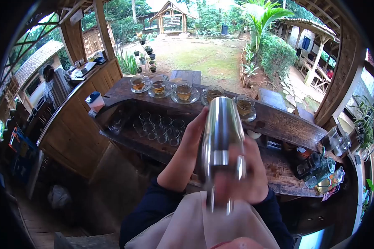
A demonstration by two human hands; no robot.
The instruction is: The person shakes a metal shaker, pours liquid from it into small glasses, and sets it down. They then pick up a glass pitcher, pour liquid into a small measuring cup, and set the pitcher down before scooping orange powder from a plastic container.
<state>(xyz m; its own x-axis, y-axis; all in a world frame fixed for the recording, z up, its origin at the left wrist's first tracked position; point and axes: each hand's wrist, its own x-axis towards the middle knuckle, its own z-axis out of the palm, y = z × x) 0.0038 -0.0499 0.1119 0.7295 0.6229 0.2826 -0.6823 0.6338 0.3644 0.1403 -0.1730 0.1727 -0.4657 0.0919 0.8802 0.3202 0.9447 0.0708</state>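
The setting is an open wooden bar that faces a garden (203, 54) with huts and palms. A curved wooden bench (278, 120) runs across the view.

1. Shaker (222, 137): a steel shaker, held upright in the centre foreground, above the near edge of the bench. Its lower part is motion-blurred.
2. Left hand (194, 135): clamped on the left side of the shaker, fingers wrapped around the upper body.
3. Right hand (251, 174): clamped on the right side of the shaker, lower down. It is blurred, so single fingers cannot be told apart.
4. Cups (183, 90): five glass cups of amber liquid, each on a saucer, stand in a row on the bench top behind the shaker.
5. Glasses (158, 126): empty glasses stand in a group on a lower level of the bench, left of the shaker.
6. Tub (94, 101): a white tub with a blue lid, far left of the shaker.
7. Jars (320, 170): glass jars, right of the shaker.
8. Another person (52, 85) stands well left of the shaker, behind a side counter.
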